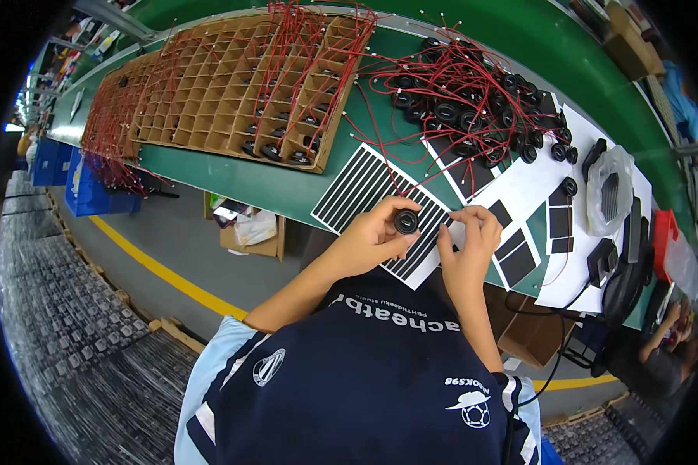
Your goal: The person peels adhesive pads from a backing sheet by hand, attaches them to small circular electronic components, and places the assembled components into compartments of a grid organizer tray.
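Observation:
My left hand (pixel 368 239) is closed round a small round black speaker (pixel 406 222), its face turned up. A thin red wire leads away from near it toward the back. Under both hands lies a white sheet with rows of black strips (pixel 354 188), partly over the table's front edge. My right hand (pixel 473 246) is at the right edge of that sheet, thumb and forefinger curled close together. Whatever is between those fingertips is too small to make out.
A heap of black speakers with red wires (pixel 469 116) lies at the back. Divided cardboard trays (pixel 209 93) fill the left of the green table (pixel 233 182). On the right are more black-patch sheets (pixel 517 260), a clear plastic-wrapped roll (pixel 610 194) and a red bin (pixel 664 236).

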